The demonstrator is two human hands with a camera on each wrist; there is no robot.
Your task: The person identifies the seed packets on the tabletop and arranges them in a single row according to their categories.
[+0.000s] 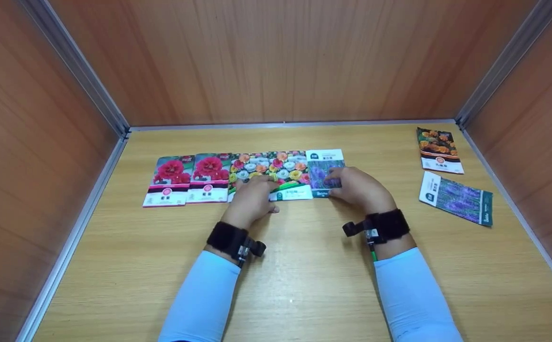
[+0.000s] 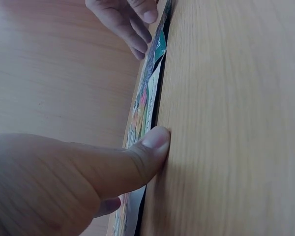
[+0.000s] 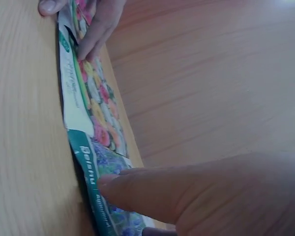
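A row of seed packets with flower pictures lies flat on the table. My left hand (image 1: 252, 197) rests over two packets of mixed coloured flowers, the left one (image 1: 243, 164) partly hidden beneath it and the right one (image 1: 291, 167) touched by its fingertips. In the left wrist view its thumb presses at the packets' near edge. At the row's right end, my right hand (image 1: 362, 187) touches a purple-flower packet (image 1: 321, 164) with its fingers laid on the front. Two packets of pink-red flowers, one (image 1: 165, 183) slightly overlapped by the other (image 1: 209, 178), form the left end.
Apart from the row, an orange-flower packet (image 1: 439, 149) and a second purple-flower packet (image 1: 458, 199) lie at angles near the right wall. Wood-grain panels (image 1: 285, 61) with metal edging enclose the table (image 1: 304, 285) at the back and both sides.
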